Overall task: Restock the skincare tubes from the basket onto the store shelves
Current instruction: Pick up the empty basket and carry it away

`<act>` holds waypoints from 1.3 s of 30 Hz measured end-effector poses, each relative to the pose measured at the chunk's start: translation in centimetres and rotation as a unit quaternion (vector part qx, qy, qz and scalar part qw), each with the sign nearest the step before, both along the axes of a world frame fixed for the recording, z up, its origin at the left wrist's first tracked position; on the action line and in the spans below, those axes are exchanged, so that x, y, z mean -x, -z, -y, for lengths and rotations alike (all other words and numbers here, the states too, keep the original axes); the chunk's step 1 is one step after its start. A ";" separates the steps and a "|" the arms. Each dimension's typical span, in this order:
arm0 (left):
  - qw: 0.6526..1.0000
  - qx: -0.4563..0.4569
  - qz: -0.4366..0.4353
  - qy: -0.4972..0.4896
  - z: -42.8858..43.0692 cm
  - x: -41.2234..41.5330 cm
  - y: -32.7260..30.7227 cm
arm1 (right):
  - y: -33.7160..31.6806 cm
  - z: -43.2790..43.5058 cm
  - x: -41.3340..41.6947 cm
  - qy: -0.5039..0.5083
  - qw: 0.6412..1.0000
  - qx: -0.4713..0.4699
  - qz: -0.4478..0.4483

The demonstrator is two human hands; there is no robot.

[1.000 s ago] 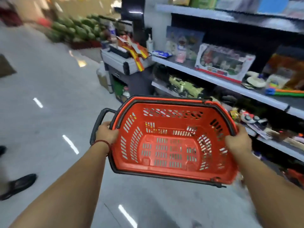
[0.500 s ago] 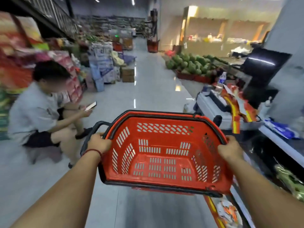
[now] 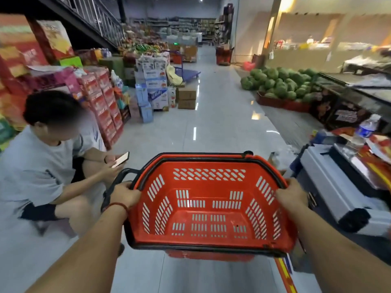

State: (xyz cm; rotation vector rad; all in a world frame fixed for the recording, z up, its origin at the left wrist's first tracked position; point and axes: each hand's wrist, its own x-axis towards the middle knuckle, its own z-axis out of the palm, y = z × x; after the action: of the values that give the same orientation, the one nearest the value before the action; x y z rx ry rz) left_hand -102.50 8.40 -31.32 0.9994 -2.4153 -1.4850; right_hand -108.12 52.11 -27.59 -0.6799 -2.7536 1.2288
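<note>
"Fingers (image 3: 135, 190) on the left hand (image 3: 124, 195), what state?"

"Curled over the basket (image 3: 208, 182) rim at its left end, next to the black handle (image 3: 118, 182). Right hand (image 3: 293, 195) same deal, wrapped on the rim at the right end. Both holding."

"Head view only, so go on. Tubes?"

"None visible. Inside the basket just the bare red slotted floor. Nothing to point at."

"Basket axis?"

"Long axis runs side to side across the person, one hand on each short end, open top up, tipped a bit toward the camera. Neither hand nearer, both touching it."

"Shelves?"

"Stocked shelves (image 3: 179, 23) well beyond the basket's far rim, down the aisle, blurred. Seated person (image 3: 42, 161) with phone (image 3: 120, 159) just left of the basket, grey case (image 3: 338, 187) just right of it, watermelons (image 3: 279, 83) beyond it to the right."

"Judgement?"

"Basket looks emptied, so unloading seems done or a refill is due. Likely a two-handed carry straight ahead; the left end risks clipping the seated person."
</note>
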 end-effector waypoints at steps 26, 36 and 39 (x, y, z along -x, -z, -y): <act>0.994 -0.042 0.036 -0.096 24.3 79.2 3.6 | 2.9 26.0 85.4 -0.091 0.995 0.013 0.041; 0.988 -0.087 0.062 -0.110 39.5 110.7 12.4 | 12.7 42.6 116.3 -0.069 0.992 0.050 0.094; 0.984 -0.100 0.075 -0.127 42.8 118.1 15.4 | 16.2 46.1 123.8 -0.062 0.990 0.073 0.103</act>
State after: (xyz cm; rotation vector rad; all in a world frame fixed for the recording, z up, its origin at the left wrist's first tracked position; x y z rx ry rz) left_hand -220.61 -34.38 -46.68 1.4496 -2.1568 -1.6329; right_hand -231.88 5.99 -43.78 -0.6940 -2.9323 1.4781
